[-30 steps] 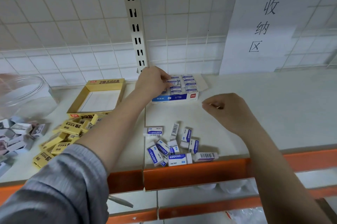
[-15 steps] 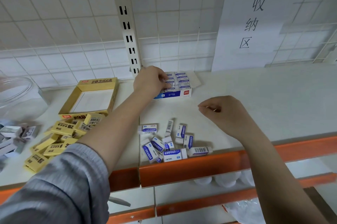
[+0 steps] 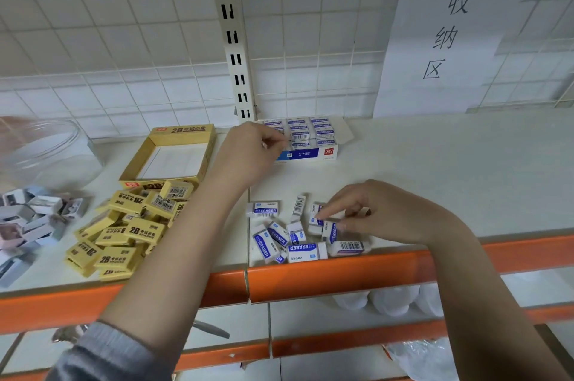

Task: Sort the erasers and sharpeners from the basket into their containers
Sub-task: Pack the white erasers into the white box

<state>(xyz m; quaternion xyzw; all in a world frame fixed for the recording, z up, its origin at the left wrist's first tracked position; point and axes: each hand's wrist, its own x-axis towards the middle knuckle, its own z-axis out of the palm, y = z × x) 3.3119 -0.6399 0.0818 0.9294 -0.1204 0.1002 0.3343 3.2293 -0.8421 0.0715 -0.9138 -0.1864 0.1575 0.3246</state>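
Observation:
An open blue eraser box point(image 3: 306, 154) stands at the back of the shelf, with rows of white erasers inside. My left hand point(image 3: 248, 151) is at its left front corner, fingers curled, pinching a white eraser in the left row; most of that eraser is hidden. Several loose white erasers point(image 3: 306, 248) lie near the front edge. My right hand point(image 3: 388, 213) reaches into this pile from the right and pinches one white eraser point(image 3: 315, 220) between thumb and forefinger. No basket is in view.
An empty yellow 2B box point(image 3: 181, 130) sits left of the blue box, with several yellow erasers point(image 3: 124, 225) heaped in front. Small sharpeners point(image 3: 28, 219) and a clear jar point(image 3: 46, 154) are at far left. The orange shelf lip point(image 3: 310, 281) runs along the front.
My right hand dropped from hovering above the shelf down onto the loose white erasers and took hold of one. My left hand stayed at the blue box, drawing back slightly to its left corner.

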